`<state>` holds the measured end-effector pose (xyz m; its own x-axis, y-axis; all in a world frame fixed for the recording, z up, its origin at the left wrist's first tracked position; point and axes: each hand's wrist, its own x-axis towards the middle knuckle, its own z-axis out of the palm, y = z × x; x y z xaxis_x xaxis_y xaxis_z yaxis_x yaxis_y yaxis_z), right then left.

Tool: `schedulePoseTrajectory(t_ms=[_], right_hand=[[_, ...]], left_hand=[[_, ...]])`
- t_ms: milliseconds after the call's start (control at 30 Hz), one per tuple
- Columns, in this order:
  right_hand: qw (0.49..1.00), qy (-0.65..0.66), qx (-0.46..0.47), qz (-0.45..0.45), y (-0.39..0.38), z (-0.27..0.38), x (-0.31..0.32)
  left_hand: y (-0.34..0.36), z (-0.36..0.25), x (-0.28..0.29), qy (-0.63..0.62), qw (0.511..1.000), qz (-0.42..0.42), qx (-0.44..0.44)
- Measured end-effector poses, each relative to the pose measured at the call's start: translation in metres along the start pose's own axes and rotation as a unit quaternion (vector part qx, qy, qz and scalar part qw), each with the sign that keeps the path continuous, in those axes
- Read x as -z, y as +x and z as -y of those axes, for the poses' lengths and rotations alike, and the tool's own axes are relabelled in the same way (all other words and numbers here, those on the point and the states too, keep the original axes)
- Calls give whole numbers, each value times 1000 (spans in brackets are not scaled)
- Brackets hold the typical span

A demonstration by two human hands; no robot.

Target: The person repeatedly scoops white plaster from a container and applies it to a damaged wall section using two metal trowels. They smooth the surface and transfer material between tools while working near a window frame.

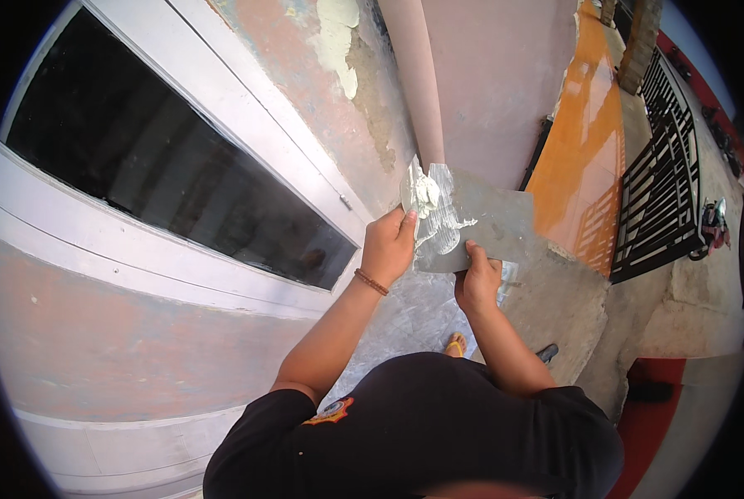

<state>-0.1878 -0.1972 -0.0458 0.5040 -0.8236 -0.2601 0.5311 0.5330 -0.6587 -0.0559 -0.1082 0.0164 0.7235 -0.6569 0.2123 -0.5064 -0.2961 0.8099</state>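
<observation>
My left hand [391, 243] is closed on the edge of a thin, flat scraper [408, 185] with a thick lump of off-white putty [426, 193] on it. My right hand [480, 281] grips the near edge of a grey flat plate [505, 218], thumb on top and fingers beneath. Streaks of putty smear the plate's left part, where scraper and plate meet or overlap. The handle of the scraper, if it has one, is hidden by my left hand.
On the left is a white-framed window [181, 158] in a patchy wall [139, 345] with a putty patch [339, 41] higher up. A pipe [413, 75] runs down the corner ahead. An orange tiled ledge [584, 125] and black metal gate [659, 179] stand right.
</observation>
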Motion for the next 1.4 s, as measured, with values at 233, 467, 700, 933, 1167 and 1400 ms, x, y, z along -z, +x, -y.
schedulePoseTrajectory(t_ms=[233, 467, 700, 933, 1167, 1400], right_hand=[[993, 76, -83, 33, 22, -14, -19], [947, 234, -195, 103, 42, -36, -56], [978, 105, -48, 172, 102, -29, -124], [945, -211, 228, 105, 171, -15, -201], [854, -390, 333, 91, 154, 20, -254], [769, -497, 397, 66, 145, 25, -308]], left_hand=[[-10, -10, 38, 178, 977, 91, -74], [-29, 8, 105, 233, 967, 98, -44], [-55, 78, 164, 185, 979, 48, 76], [-81, 102, 163, 37, 987, 5, 158], [-101, 58, 148, -117, 962, -78, 233], [-88, 57, 142, -167, 952, -84, 244]])
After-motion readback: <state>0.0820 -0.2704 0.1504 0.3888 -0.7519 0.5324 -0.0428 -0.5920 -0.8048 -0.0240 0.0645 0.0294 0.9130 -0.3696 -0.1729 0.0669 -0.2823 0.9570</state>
